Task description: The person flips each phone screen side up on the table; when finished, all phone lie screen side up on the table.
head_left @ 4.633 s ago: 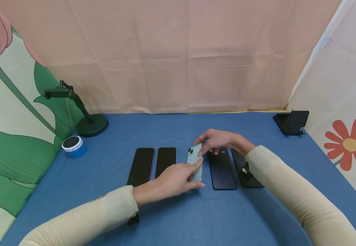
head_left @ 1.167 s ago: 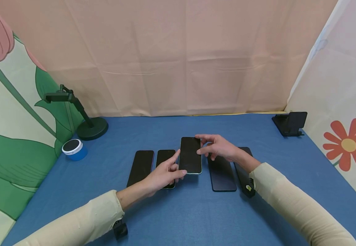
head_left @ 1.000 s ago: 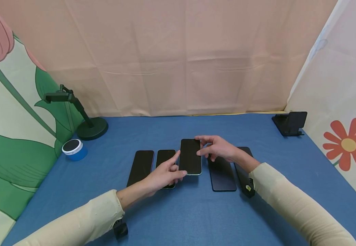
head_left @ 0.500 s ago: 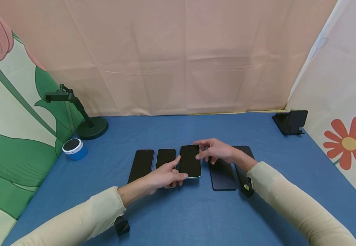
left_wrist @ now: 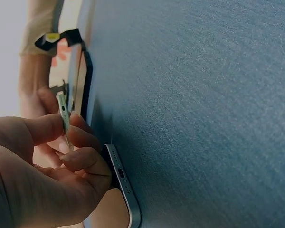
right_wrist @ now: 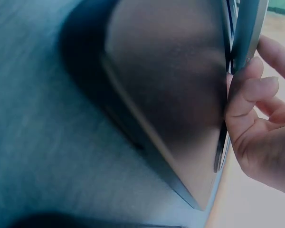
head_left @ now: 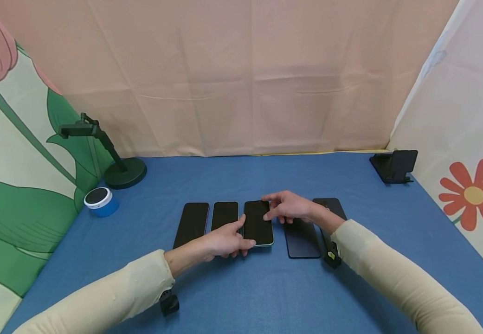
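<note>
- The fingers of the left hand [head_left: 226, 240] pinch the near left corner of the middle phone [head_left: 259, 226], with the thumb on top of the glass.
- The fingers of the right hand [head_left: 288, 207] pinch the far right corner of the same phone, with the thumb on the glass there too.
- That makes two corners across from each other, maybe so the phone does not tip. It seems to hang just above the blue bench [head_left: 241, 292], with its dark glass side up.
- Most of the glass between the fingers is not covered; perhaps that is why they hold only the corners.
- The second phone [head_left: 224, 213] is just left of the middle phone, partly behind the left fingers. I can't tell if they touch it.
- The far-left phone [head_left: 191, 222] lies past that one, and the wrist hides its near end.
- The dark phone [head_left: 303, 241] is under the right hand, which hides its far end.
- The far-right phone [head_left: 330, 202] is behind the right wrist, so its middle is hidden.
- These phones sit side by side, maybe so each one is easy to reach.
- The right wrist view is blurry near the dark phone. The back of the middle phone is too hard to see.
</note>
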`<state>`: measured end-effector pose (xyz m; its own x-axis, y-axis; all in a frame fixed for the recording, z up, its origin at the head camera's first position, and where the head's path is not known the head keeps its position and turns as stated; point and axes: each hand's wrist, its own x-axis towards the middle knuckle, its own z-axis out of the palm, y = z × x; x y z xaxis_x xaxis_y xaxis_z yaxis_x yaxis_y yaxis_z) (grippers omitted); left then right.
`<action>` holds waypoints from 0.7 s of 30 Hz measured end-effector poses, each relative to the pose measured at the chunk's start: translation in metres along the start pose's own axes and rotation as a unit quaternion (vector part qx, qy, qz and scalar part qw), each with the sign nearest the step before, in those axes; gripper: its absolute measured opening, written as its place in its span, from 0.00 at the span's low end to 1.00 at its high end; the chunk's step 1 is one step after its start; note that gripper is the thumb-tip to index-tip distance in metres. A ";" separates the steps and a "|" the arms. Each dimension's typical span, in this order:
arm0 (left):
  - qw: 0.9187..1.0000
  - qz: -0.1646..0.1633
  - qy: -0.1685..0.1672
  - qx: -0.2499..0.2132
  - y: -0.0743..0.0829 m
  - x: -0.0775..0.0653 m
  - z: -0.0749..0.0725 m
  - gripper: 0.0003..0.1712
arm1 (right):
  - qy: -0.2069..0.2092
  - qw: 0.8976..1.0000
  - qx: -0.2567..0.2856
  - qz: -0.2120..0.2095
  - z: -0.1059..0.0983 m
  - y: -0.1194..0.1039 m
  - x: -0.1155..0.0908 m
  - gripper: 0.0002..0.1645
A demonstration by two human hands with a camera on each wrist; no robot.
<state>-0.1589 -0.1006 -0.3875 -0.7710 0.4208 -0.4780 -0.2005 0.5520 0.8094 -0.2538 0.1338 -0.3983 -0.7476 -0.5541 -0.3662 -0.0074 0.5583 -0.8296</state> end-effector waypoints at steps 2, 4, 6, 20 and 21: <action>1.000 -0.002 0.002 0.008 0.001 -0.001 0.002 0.52 | 0.000 1.000 -0.008 0.001 0.001 -0.001 0.000 0.42; 1.000 -0.005 0.003 0.013 0.002 0.000 0.002 0.52 | 0.000 1.000 -0.018 0.000 0.001 -0.001 -0.001 0.43; 1.000 -0.009 0.003 0.020 0.003 0.000 0.002 0.52 | 0.001 1.000 -0.029 0.001 0.002 -0.002 -0.001 0.43; 0.992 -0.033 -0.031 0.118 0.009 0.003 -0.002 0.56 | 0.020 0.995 -0.098 -0.004 0.005 -0.009 -0.002 0.43; 0.992 -0.034 -0.032 0.120 0.010 0.004 -0.002 0.56 | 0.020 0.995 -0.102 -0.004 0.006 -0.009 -0.002 0.43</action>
<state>-0.1652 -0.0955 -0.3805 -0.7193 0.4174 -0.5554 -0.0953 0.7326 0.6740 -0.2488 0.1266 -0.3928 -0.7727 -0.5367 -0.3390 -0.1455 0.6696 -0.7284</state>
